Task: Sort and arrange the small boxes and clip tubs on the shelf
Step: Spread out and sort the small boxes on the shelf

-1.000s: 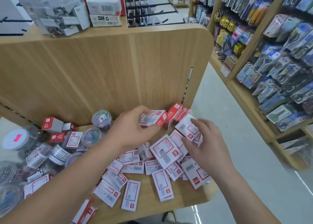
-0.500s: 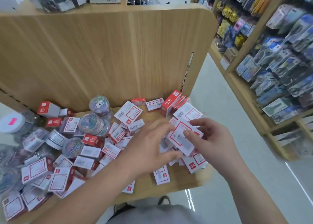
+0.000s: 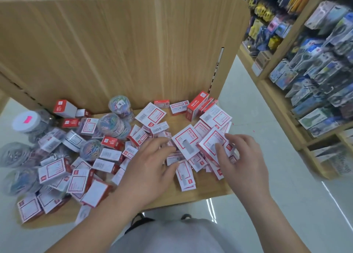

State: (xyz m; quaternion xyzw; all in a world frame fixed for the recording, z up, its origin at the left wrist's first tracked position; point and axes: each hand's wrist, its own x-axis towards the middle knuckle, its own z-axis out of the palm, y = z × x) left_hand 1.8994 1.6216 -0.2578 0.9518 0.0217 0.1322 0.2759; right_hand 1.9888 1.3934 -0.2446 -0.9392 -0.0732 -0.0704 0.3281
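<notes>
While the left hand [image 3: 150, 166] lies with fingers spread on the heaped small boxes [image 3: 151, 115] on the shelf [image 3: 210, 188], the right hand [image 3: 244, 163] pinches 1 box [image 3: 212, 143] between thumb and curled fingers; 3 coloured clip tubs [image 3: 112, 125] show sharply at left

Wooden back panel [image 3: 133, 52], glossy floor [image 3: 257, 128], stocked rack [image 3: 315, 71]

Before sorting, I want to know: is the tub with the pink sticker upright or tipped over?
Upright: the tub has its white lid on top, facing up, with the clear body below it.
</notes>
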